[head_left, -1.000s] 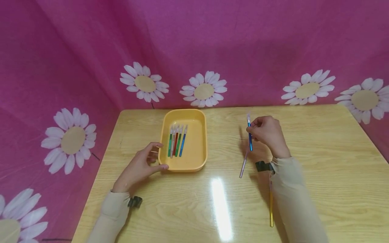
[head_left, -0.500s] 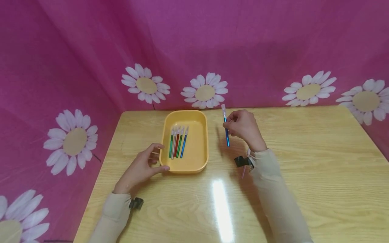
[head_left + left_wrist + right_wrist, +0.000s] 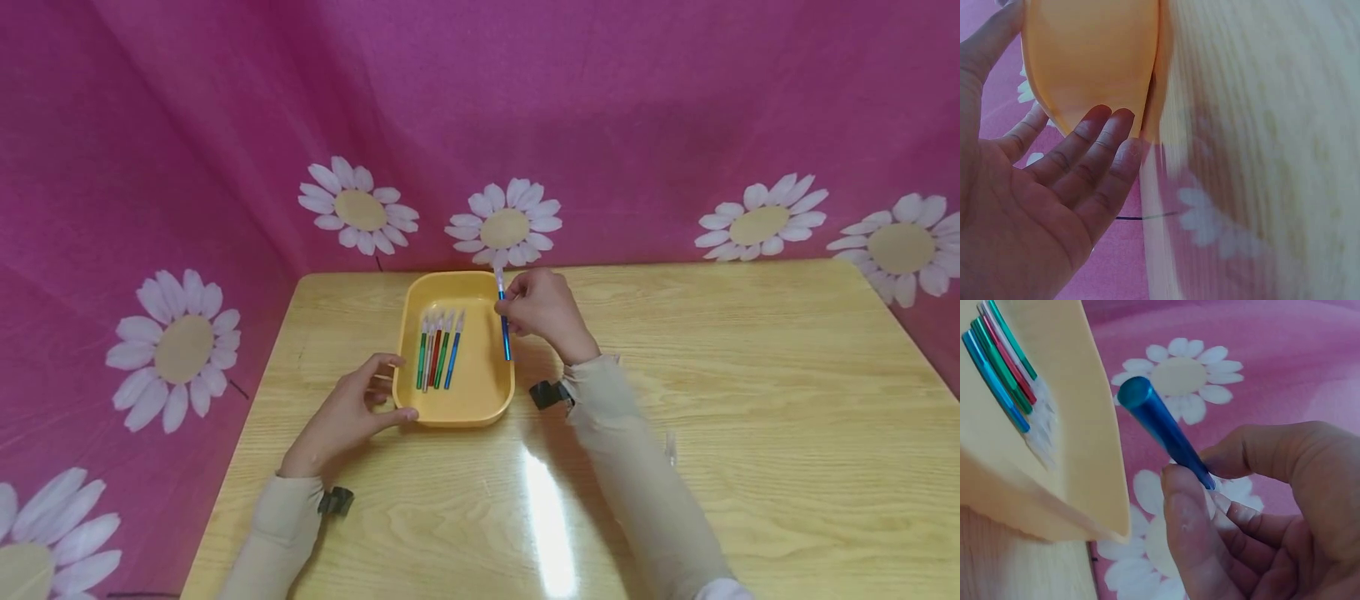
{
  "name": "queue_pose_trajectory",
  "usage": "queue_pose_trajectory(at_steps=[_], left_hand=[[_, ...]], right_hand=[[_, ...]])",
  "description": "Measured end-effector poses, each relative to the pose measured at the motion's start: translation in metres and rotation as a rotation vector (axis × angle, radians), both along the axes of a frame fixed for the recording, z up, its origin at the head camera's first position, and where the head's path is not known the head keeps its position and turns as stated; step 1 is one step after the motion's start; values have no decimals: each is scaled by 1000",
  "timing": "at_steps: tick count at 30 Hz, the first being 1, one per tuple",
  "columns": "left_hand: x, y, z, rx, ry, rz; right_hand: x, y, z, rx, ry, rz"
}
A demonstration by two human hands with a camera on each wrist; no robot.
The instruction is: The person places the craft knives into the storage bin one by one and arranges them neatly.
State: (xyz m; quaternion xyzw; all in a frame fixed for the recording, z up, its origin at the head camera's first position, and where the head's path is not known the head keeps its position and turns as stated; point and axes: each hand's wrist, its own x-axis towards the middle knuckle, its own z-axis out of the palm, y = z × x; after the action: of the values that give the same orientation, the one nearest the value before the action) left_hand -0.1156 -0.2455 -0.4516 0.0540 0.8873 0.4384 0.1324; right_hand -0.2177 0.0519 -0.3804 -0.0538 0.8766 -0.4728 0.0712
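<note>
A blue pen with a clear cap (image 3: 505,329) is pinched between thumb and fingers of my right hand (image 3: 551,312), over the right rim of the yellow tray (image 3: 480,408). The right wrist view shows the blue pen (image 3: 1166,431) in the fingertips of the right hand (image 3: 1266,512), beside the tray wall (image 3: 1100,425). Several green, red, pale and blue pens (image 3: 438,354) lie side by side in the tray's left part. My left hand (image 3: 345,417) rests at the tray's left edge, thumb on the near corner; in the left wrist view the left hand (image 3: 1054,187) has its fingers extended against the tray (image 3: 1091,62).
A clear cap (image 3: 671,448) shows beside the right sleeve on the wooden table (image 3: 787,375); whatever lies under that forearm is hidden. A pink curtain with white flowers (image 3: 615,150) hangs behind the table and along its left side.
My right hand has moved left with the blue pen, from the table's middle to the tray's right rim. The pink and yellow pens are now mostly covered by the forearm. The left hand has stayed put.
</note>
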Motion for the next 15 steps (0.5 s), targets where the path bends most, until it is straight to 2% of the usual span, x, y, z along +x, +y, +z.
queue_pose_trajectory(at_steps=[10, 15], left_hand=[[-2, -4, -6, 8, 38, -29], [-3, -4, -6, 14, 36, -29]], right_hand=[[-6, -21, -8, 45, 14, -4], [-8, -34, -13, 105, 17, 0]])
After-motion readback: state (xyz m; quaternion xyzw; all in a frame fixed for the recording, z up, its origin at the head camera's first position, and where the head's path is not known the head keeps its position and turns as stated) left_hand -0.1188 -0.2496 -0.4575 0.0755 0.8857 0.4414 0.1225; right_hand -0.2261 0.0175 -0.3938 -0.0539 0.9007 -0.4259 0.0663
